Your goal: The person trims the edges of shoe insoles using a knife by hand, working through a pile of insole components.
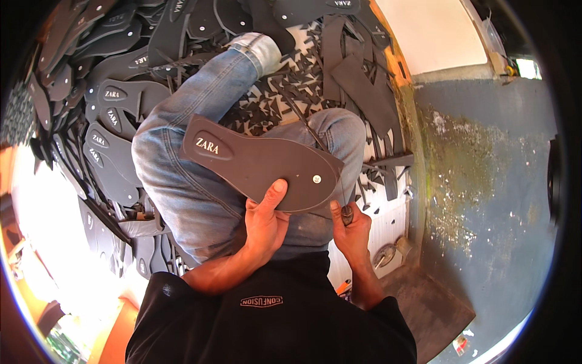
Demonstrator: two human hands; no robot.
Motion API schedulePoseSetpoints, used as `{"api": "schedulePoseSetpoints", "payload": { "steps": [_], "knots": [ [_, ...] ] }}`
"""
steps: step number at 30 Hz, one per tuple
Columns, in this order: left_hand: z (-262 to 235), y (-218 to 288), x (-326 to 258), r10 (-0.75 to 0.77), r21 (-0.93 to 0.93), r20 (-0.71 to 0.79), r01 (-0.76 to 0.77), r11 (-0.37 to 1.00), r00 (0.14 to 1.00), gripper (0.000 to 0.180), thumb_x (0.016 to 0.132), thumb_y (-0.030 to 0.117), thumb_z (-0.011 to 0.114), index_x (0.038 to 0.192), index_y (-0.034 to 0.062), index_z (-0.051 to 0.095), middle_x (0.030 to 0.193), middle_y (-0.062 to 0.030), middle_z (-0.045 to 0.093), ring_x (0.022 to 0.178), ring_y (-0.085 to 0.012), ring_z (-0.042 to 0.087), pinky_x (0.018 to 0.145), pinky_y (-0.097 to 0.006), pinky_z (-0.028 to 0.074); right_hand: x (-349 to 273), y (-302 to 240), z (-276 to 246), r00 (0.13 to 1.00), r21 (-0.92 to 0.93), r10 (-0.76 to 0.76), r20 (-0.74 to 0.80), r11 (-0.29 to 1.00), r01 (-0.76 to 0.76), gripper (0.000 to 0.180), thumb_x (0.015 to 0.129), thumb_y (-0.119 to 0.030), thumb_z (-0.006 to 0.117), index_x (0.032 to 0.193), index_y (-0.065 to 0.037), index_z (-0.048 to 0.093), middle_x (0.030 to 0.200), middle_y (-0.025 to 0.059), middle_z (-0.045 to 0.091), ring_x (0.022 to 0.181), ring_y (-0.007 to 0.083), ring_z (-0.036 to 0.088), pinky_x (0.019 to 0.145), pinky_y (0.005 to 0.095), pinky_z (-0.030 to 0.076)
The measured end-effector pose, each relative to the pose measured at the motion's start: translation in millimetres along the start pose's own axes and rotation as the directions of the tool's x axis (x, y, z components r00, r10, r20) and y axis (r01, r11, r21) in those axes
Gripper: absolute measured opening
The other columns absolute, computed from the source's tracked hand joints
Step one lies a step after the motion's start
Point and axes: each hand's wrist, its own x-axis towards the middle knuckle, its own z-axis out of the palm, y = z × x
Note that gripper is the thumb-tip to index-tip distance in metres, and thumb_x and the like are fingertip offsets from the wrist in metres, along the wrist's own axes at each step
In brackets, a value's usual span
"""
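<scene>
A dark grey sandal sole [260, 159] lies across my lap, its heel end up to the left and its rounded toe end to the right. It bears a raised oval pad with white lettering and a small round white sticker. My left hand [265, 219] grips its lower edge, thumb on top and fingers underneath. In my right hand [354, 235] is a thin-bladed knife [347, 215], held by its dark handle. Its narrow blade stands up along the toe-end edge of the sole, where a thin strip of material juts out. Whether the blade is in the material, I cannot tell.
Many finished-looking soles [115, 145] are piled at the left and far side. Small dark offcuts [267, 100] litter the white floor past my legs, with long dark strips [361, 91] at the right. A stained blue-grey wall [485, 176] borders the right, above a brown board [424, 309].
</scene>
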Motion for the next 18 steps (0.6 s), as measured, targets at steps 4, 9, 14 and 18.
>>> {"api": "schedulePoseSetpoints", "payload": {
  "steps": [4, 9, 14, 18],
  "knots": [
    [-12.8, -1.7, 1.9, -0.007, 0.019, 0.007, 0.007, 1.000, 1.000, 0.020, 0.087, 0.008, 0.061, 0.106, 0.0054, 0.059, 0.103, -0.0056, 0.063, 0.094, -0.0164, 0.062, 0.083, -0.032, 0.052, -7.3, 3.8, -1.0, 0.998, -0.109, 0.048, 0.044, 0.993, -0.043, 0.037, 0.086, -0.025, 0.063, 0.062, -0.002, 0.048, 0.046, 0.0135, 0.045, 0.039, 0.0281, 0.046, 0.042, 0.0366, 0.037],
    [-39.2, -2.9, -0.4, 0.009, 0.101, 0.016, -0.010, 0.995, 1.000, 0.021, 0.086, 0.007, 0.062, 0.106, 0.0044, 0.059, 0.102, -0.0056, 0.063, 0.096, -0.0170, 0.061, 0.085, -0.031, 0.050, 6.5, -2.1, 2.1, 0.984, -0.129, -0.070, 0.162, 0.987, 0.092, 0.033, 0.086, -0.018, 0.061, 0.063, 0.002, 0.049, 0.046, 0.0146, 0.046, 0.038, 0.0281, 0.043, 0.041, 0.0370, 0.034],
    [-55.2, 6.4, -13.5, -0.025, 0.162, -0.028, 0.029, 0.986, 0.999, 0.023, 0.083, 0.006, 0.066, 0.105, 0.0024, 0.062, 0.100, -0.0057, 0.064, 0.093, -0.0167, 0.061, 0.084, -0.029, 0.049, 62.6, -16.7, 31.2, 0.835, -0.004, -0.439, 0.331, 0.884, 0.467, 0.021, 0.084, -0.020, 0.062, 0.076, 0.000, 0.056, 0.062, 0.0181, 0.059, 0.053, 0.0362, 0.056, 0.048, 0.0434, 0.041],
    [-71.0, 15.5, -23.2, -0.107, 0.193, -0.015, 0.107, 0.975, 0.994, 0.025, 0.082, 0.005, 0.067, 0.106, 0.0016, 0.062, 0.101, -0.0050, 0.064, 0.094, -0.0158, 0.060, 0.086, -0.029, 0.047, 71.9, -37.5, 33.2, 0.759, 0.472, 0.071, 0.647, 0.745, -0.471, 0.026, 0.089, -0.025, 0.061, 0.082, 0.000, 0.062, 0.063, -0.0026, 0.057, 0.056, 0.0052, 0.049, 0.050, 0.0229, 0.038]
  ]
}}
